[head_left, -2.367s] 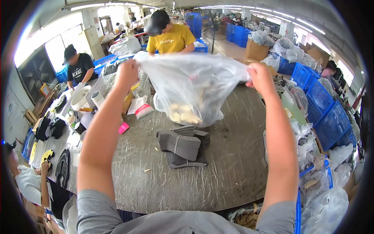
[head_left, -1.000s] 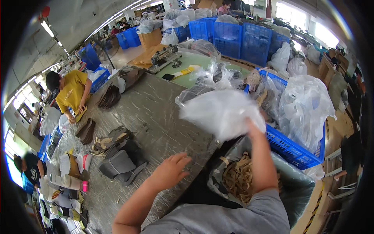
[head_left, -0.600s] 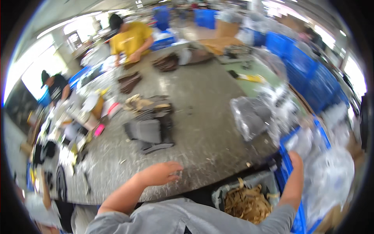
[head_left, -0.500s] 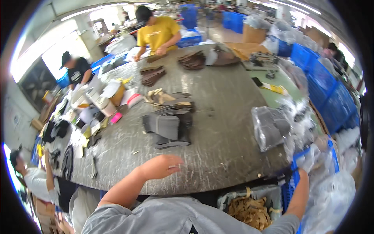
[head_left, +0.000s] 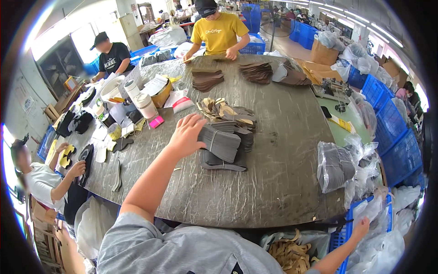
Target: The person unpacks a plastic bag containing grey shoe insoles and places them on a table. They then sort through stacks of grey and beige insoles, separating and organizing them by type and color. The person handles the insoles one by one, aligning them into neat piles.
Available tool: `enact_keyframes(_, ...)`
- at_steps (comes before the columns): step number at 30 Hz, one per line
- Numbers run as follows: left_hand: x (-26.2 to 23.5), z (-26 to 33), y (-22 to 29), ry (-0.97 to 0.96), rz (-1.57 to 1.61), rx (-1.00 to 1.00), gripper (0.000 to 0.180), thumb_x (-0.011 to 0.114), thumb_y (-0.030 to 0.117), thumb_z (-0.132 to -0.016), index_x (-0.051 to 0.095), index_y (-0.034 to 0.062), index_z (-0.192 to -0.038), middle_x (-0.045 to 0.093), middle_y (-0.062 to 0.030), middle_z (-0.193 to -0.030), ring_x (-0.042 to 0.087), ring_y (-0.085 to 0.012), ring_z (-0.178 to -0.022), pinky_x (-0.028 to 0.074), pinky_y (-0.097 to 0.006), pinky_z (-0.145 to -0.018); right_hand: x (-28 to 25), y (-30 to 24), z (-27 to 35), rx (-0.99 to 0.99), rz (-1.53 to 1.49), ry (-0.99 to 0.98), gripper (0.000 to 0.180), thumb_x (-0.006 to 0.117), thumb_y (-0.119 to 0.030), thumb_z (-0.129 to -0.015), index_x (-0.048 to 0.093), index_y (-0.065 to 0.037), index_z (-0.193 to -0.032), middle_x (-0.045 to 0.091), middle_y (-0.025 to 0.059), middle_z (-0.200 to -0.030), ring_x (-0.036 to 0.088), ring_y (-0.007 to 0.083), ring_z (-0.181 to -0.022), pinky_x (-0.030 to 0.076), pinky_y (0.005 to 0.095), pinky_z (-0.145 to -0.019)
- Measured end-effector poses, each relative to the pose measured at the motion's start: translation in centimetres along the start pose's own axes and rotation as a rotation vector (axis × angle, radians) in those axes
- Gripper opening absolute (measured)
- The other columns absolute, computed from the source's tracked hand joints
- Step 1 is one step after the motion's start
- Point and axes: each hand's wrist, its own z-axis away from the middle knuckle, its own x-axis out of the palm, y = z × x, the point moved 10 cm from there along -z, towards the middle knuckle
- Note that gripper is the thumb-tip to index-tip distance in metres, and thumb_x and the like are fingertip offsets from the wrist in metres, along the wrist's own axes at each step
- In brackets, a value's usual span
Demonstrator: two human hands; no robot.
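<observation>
Left hand (head_left: 186, 136), fingers spread wide, up by the grey bundle (head_left: 221, 143): a sideways knock could slide it off the dark pieces (head_left: 214, 160) beneath. Across to the right hand (head_left: 360, 228), low over the blue crate (head_left: 336, 239); bags (head_left: 383, 251) there could snag it, and whether it's gripping one, I can't tell. The bundle? Just right of the left hand, contact unclear, well apart from the right.

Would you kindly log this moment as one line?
left hand: open, beside grey stack, contact unclear; right hand: by blue crate, grip unclear; grey stack: on table
</observation>
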Motion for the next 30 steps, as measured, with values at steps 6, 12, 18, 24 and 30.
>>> enact_keyframes(6, 3.3, 1.1, -3.6, -0.053, 0.034, -0.076, 0.055, 0.082, 0.009, -0.063, 0.051, 0.0032, -0.108, 0.054, -0.0154, -0.127, 0.040, -0.0331, -0.134, 0.030, -0.051, -0.110, 1.1, -26.9, 11.0, -0.054, -0.680, -0.257, 0.019, 0.061, -0.020, -0.096, 0.065, -0.003, -0.103, 0.066, 0.0074, -0.099, 0.063, 0.0151, -0.087, 0.051, 0.0298, -0.080)
enact_keyframes(12, 1.5, 11.2, -3.7, 0.264, 0.596, 0.035, 0.047, 0.065, -0.015, -0.059, 0.046, 0.0043, -0.097, 0.058, -0.0194, -0.119, 0.058, -0.0397, -0.108, 0.048, -0.045, -0.090, 2.9, -54.7, 31.1, -0.886, -0.805, -0.603, 0.038, 0.076, -0.006, -0.073, 0.065, -0.003, -0.109, 0.062, 0.0158, -0.115, 0.062, 0.0302, -0.105, 0.050, 0.0380, -0.091)
enact_keyframes(18, 0.0, 21.0, -3.3, 0.172, 0.597, 0.061, 0.052, 0.072, -0.005, -0.056, 0.047, 0.0064, -0.100, 0.057, -0.0184, -0.124, 0.056, -0.0394, -0.106, 0.045, -0.048, -0.091, 7.3, -61.8, 46.7, -1.297, -0.267, -0.975, 0.117, 0.086, -0.046, -0.061, 0.022, -0.009, -0.152, 0.026, 0.0220, -0.153, 0.024, 0.0386, -0.142, 0.018, 0.0551, -0.116)
enact_keyframes(24, -1.7, 25.0, -5.5, 0.064, 0.669, -0.067, 0.053, 0.084, 0.013, -0.064, 0.057, 0.0058, -0.108, 0.058, -0.0137, -0.120, 0.054, -0.0366, -0.110, 0.045, -0.047, -0.091, 10.2, -61.2, 50.7, -1.288, 0.062, -1.027, 0.116, 0.084, -0.042, -0.065, 0.016, -0.010, -0.154, 0.040, 0.0207, -0.140, 0.035, 0.0386, -0.133, 0.017, 0.0588, -0.115)
enact_keyframes(30, -2.8, 22.8, -2.3, 0.234, 0.603, 0.013, 0.012, 0.073, 0.014, -0.069, 0.067, 0.0133, -0.078, 0.062, -0.0031, -0.082, 0.057, -0.0233, -0.082, 0.042, -0.037, -0.070, 9.7, -61.2, 50.7, -1.090, -0.270, -0.818, 0.099, 0.082, -0.028, -0.068, 0.028, 0.003, -0.145, 0.049, 0.0237, -0.126, 0.046, 0.0409, -0.118, 0.037, 0.0463, -0.102)
